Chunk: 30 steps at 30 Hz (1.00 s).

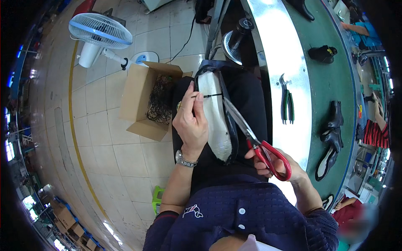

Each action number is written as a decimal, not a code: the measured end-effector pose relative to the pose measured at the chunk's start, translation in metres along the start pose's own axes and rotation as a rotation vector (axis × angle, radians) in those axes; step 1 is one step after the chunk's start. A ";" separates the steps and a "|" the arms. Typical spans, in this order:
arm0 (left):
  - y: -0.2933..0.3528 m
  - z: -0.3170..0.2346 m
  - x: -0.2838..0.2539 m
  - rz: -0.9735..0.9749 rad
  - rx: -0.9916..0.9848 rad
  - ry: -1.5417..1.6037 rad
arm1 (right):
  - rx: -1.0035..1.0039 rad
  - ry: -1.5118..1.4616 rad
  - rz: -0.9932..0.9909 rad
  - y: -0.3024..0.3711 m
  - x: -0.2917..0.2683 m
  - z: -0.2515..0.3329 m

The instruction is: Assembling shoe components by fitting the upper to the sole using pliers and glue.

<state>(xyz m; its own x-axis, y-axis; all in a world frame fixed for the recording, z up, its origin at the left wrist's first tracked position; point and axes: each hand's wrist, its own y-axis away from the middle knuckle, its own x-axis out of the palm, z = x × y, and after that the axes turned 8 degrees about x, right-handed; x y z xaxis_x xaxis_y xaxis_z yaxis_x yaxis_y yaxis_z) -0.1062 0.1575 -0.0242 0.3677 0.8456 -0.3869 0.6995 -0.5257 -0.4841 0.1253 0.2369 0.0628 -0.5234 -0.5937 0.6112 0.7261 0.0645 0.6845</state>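
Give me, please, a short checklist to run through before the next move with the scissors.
1. Shoe piece supported: ok, it lies on the lap, pale side up.
2. Black strand held: ok, the left hand pinches it between thumb and fingers.
3. Scissors in hand: ok, the right hand holds them by the red handles.
4. Left fingers clear of the blades: ok, a visible gap separates them.
5. Strand between the blades: cannot tell, the tips are too small to read.
6. Pliers set aside: ok, they lie on the metal bench.
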 end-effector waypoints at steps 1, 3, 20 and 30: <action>-0.001 -0.001 -0.001 -0.001 0.030 -0.011 | -0.009 -0.030 0.042 -0.007 0.005 0.001; -0.002 -0.002 -0.003 0.005 0.034 -0.016 | 0.006 -0.061 0.028 -0.017 0.013 0.008; -0.049 -0.041 -0.040 -0.447 0.658 0.011 | -0.160 0.417 -0.321 -0.041 0.025 -0.007; -0.037 0.088 -0.112 0.133 -0.124 -0.659 | -0.300 0.908 -1.595 0.024 -0.111 -0.047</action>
<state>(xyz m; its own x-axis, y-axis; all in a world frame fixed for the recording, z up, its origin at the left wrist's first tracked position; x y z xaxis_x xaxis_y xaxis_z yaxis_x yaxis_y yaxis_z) -0.2268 0.0741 -0.0316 0.0330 0.5209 -0.8530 0.7539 -0.5733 -0.3209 0.2219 0.2672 -0.0073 -0.4094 -0.1433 -0.9010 -0.0533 -0.9821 0.1804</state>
